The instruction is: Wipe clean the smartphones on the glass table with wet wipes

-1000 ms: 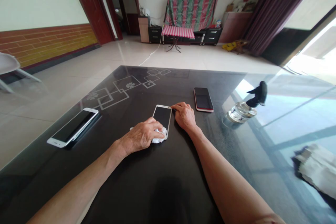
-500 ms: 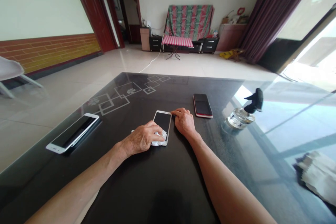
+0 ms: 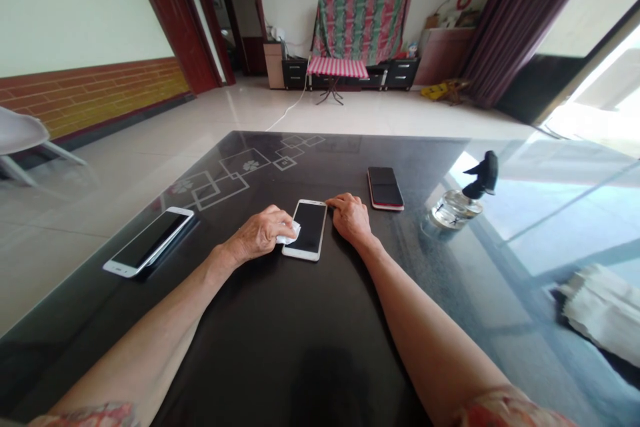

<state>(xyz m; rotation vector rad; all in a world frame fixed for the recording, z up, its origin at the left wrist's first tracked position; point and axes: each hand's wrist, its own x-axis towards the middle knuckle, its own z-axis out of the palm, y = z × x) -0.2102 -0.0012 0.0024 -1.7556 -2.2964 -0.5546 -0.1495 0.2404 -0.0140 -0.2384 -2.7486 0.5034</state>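
A white smartphone with a dark screen lies flat on the black glossy table in front of me. My left hand is closed on a crumpled white tissue, pressed at the phone's left edge and partly over the screen. At the upper right corner of that phone, my right hand rests with curled fingers, the index fingertip against the edge. Further left lies a second white phone, seemingly propped on something thin beneath it. A dark phone with a red edge lies beyond my right hand.
A clear spray bottle with a black trigger head stands on the right of the table. A greyish cloth lies by the right edge. Across the floor are a striped small table and low cabinets; a white chair stands left.
My left hand has slid the tissue up and left across the phone, uncovering its lower screen. My right hand keeps its place at the corner. The view has tilted slightly downward.
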